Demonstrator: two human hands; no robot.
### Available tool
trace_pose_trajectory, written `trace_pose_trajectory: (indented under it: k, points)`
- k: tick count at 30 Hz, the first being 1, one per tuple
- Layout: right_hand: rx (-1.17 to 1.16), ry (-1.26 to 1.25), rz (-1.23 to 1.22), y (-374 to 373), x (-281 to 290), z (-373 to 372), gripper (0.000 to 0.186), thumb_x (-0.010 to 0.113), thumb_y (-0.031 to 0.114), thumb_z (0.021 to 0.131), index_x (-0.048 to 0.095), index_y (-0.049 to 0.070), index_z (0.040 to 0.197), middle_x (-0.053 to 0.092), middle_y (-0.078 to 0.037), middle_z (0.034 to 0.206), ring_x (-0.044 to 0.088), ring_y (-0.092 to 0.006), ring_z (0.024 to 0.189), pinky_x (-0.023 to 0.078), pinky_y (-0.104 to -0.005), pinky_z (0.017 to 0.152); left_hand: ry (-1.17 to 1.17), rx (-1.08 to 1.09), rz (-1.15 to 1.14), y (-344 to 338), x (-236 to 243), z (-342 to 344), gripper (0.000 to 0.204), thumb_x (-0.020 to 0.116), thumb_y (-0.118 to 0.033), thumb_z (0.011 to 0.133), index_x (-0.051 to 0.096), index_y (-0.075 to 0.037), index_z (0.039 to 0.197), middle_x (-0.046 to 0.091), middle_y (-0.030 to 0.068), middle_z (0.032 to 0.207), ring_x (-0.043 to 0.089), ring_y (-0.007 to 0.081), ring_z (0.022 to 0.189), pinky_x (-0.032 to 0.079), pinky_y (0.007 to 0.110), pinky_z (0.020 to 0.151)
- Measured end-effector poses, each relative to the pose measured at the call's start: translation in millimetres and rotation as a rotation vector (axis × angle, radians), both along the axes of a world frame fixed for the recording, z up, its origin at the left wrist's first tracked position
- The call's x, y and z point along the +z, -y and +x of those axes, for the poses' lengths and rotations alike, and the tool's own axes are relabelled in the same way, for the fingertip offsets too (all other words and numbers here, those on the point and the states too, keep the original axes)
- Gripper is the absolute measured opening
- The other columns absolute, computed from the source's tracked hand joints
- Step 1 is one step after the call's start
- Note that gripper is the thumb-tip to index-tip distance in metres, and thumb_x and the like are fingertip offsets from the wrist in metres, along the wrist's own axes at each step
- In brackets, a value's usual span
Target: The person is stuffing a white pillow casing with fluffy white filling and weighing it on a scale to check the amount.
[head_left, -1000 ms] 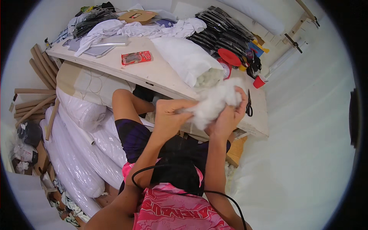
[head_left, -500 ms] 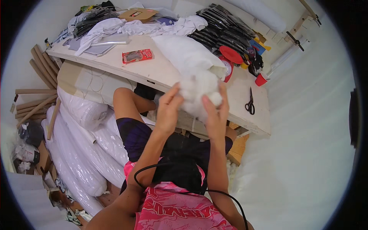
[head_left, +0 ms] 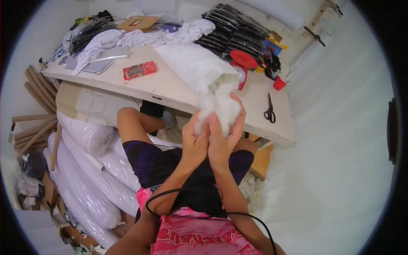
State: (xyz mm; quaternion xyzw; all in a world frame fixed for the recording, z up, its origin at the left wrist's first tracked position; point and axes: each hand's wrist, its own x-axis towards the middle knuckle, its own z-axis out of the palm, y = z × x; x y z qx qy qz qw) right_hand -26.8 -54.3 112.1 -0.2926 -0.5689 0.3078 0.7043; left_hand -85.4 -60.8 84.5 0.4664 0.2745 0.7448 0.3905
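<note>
A clump of fluffy white fibre stuffing [head_left: 226,109] is cupped between my two hands, just off the near edge of the table. My left hand [head_left: 196,138] grips its left side, and my right hand [head_left: 225,136] wraps round its right side, with the thumbs close together in the middle. Behind the clump lies a white fabric pillow casing [head_left: 191,63], plump, its open end toward me. Some stuffing shows at that opening and seems to run on into the clump; whether they are joined I cannot tell.
On the white table [head_left: 178,94] lie black scissors [head_left: 270,111], a red cup [head_left: 280,82], a red scale [head_left: 243,63] and a red packet [head_left: 140,70]. Black plastic-wrapped packages [head_left: 236,32] are piled behind. Plastic-wrapped white rolls [head_left: 85,182] and cardboard tubes [head_left: 38,131] stand at the left.
My hands have come together and slightly lower, closing round the stuffing that was spread between them. The view has shifted a little, so the table appears further left.
</note>
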Motion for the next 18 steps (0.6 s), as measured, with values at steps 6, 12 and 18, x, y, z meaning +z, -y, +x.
trace_pose_trajectory:
  k: [6, 12, 18]
  points:
    - [-0.175, -0.160, 0.070, 3, -13, -1, 0.023, 0.059, 0.019, 0.094, 0.045, 0.003, 0.086, 0.055, -0.004, 0.085, 0.053, -0.0111, 0.079, 0.045, -0.0261, 0.072, 0.225, 0.139, -0.134, -10, -5, 3, 0.034, 0.050, -0.034, 0.100, 0.050, -0.010, 0.077, 0.047, -0.0052, 0.071, 0.044, 0.0037, 0.062, 0.038, 0.021, 0.055]
    - [-0.132, -0.199, 0.098, 6, -30, -5, 0.020, 0.059, 0.019, 0.094, 0.045, 0.006, 0.086, 0.050, -0.002, 0.078, 0.053, -0.0127, 0.070, 0.047, -0.0283, 0.065, 0.607, 0.015, -0.129, -24, 2, -31, 0.037, 0.054, -0.037, 0.098, 0.053, -0.011, 0.073, 0.049, -0.0060, 0.065, 0.044, 0.0020, 0.056, 0.036, 0.021, 0.050]
    - [0.131, -0.422, -0.025, 21, -28, 7, 0.029, 0.046, 0.042, 0.099, 0.041, 0.014, 0.091, 0.044, 0.000, 0.075, 0.051, -0.0135, 0.068, 0.046, -0.0287, 0.065, 0.639, 0.142, -0.210, -23, 2, -45, 0.031, 0.057, -0.036, 0.096, 0.053, -0.010, 0.081, 0.053, -0.0029, 0.071, 0.048, 0.0036, 0.060, 0.041, 0.022, 0.053]
